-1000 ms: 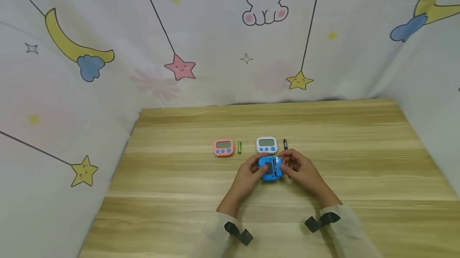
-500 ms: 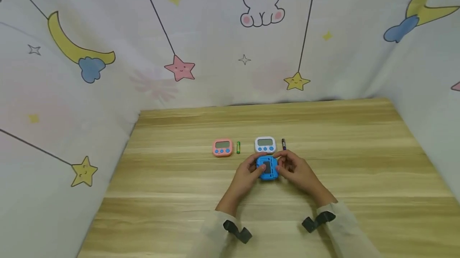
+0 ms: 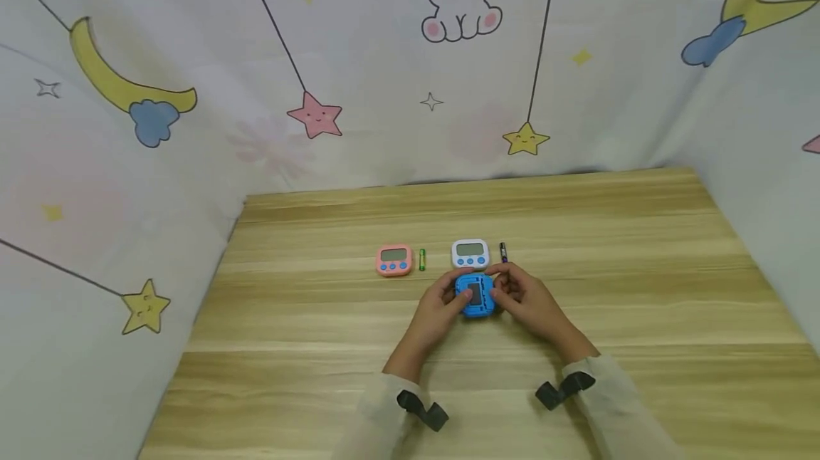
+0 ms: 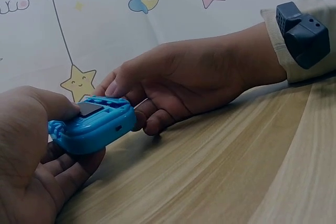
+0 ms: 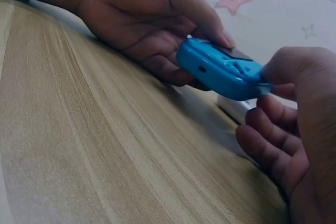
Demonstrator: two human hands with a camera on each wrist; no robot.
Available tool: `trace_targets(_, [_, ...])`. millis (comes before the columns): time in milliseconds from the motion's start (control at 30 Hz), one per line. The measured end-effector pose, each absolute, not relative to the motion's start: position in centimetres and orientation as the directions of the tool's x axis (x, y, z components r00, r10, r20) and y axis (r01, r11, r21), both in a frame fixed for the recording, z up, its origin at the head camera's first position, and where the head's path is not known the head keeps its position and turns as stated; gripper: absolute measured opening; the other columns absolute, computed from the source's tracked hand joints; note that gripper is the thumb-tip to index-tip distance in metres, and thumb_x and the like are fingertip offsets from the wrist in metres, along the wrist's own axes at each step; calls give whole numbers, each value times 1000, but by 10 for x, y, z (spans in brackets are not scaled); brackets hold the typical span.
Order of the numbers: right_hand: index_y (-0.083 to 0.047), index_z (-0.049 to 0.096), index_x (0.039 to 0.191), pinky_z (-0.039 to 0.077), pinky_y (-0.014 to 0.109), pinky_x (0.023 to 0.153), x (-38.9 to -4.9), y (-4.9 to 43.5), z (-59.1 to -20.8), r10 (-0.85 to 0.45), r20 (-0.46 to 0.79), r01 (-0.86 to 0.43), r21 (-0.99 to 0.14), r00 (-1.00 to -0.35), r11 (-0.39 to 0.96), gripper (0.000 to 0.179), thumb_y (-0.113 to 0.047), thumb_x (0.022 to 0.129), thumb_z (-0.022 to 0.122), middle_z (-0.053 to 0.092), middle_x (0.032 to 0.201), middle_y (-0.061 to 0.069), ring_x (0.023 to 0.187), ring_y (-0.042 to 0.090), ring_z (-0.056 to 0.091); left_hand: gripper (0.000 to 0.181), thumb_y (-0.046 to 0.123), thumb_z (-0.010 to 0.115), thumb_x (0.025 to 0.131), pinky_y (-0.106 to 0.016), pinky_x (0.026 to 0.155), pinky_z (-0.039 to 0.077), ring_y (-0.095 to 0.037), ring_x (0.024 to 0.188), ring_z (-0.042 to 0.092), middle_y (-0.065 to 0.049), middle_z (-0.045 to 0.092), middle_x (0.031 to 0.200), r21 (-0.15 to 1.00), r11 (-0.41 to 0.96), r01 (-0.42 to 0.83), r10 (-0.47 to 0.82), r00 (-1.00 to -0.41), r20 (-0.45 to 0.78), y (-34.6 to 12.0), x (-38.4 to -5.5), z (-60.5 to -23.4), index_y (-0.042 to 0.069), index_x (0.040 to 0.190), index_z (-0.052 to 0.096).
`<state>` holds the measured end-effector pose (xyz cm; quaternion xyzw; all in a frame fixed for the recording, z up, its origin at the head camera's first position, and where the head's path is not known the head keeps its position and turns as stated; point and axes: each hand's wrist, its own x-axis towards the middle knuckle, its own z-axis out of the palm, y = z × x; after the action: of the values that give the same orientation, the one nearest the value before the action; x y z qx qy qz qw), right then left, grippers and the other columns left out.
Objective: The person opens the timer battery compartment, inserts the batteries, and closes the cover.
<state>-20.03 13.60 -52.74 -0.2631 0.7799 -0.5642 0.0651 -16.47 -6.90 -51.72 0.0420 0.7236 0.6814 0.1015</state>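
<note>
Between both hands a blue digital timer [image 3: 477, 311] is held, its back with a dark rectangular plate [image 3: 475, 294] facing up. My left hand [image 3: 435, 315] grips its left side, thumb on the plate and fingers underneath, as the left wrist view shows. At the right side my right hand [image 3: 533, 303] pinches the timer's edge, thumb on top and a forefinger at the far corner. In the left wrist view a recessed slot [image 4: 113, 111] shows on the timer's back; its contents cannot be made out. Just behind lies a white timer [image 3: 470, 253], face up.
A pink timer [image 3: 393, 260] lies further left, with a green battery [image 3: 422, 259] beside it. Right of the white timer is a dark battery [image 3: 503, 252], close to the right hand's fingertips. A patterned cloth [image 3: 384, 54] hangs behind the wooden table [image 3: 307, 374].
A second ago a dark, shiny strip showed on the right part of the blue timer's back; now that part looks mostly blue. Both hands keep their hold, and the head view has shifted slightly.
</note>
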Motion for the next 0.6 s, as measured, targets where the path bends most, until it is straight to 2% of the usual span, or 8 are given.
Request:
trace_targets(100, [1, 54, 123, 52, 28, 58, -203, 135, -530, -484, 173, -330, -908, -858, 259, 29, -1, 95, 60, 57, 90, 9, 68, 23, 60, 41, 13, 57, 99, -40, 102, 43, -24, 127, 51, -10, 48, 144, 994, 75, -77, 197, -976, -90, -70, -165, -516, 10, 140, 52])
trace_targets(267, [-10, 56, 125, 53, 27, 65, -212, 138, -548, -448, 141, -305, -898, -883, 318, 30, -8, 96, 62, 60, 100, 7, 79, 15, 63, 42, 13, 57, 99, -40, 103, 42, -23, 128, 50, -10, 48, 144, 995, 79, -65, 204, -976, -80, -70, -169, -515, 9, 140, 51])
trace_targets(367, [-10, 56, 126, 54, 28, 68, -213, 138, -552, -456, 148, -307, -904, -877, 297, 30, -9, 96, 61, 62, 103, 8, 85, 15, 65, 41, 13, 58, 99, -41, 103, 42, -25, 126, 52, -12, 49, 143, 994, 81, -67, 196, -977, -82, -69, -170, -515, 8, 140, 52])
trace_targets(600, [-9, 56, 125, 55, 29, 68, -210, 138, -552, -465, 148, -314, -899, -873, 304, 27, -11, 98, 59, 63, 97, 7, 84, 16, 67, 42, 12, 58, 98, -42, 101, 44, -27, 124, 54, -14, 51, 140, 995, 64, -72, 201, -976, -83, -69, -166, -518, 6, 139, 51])
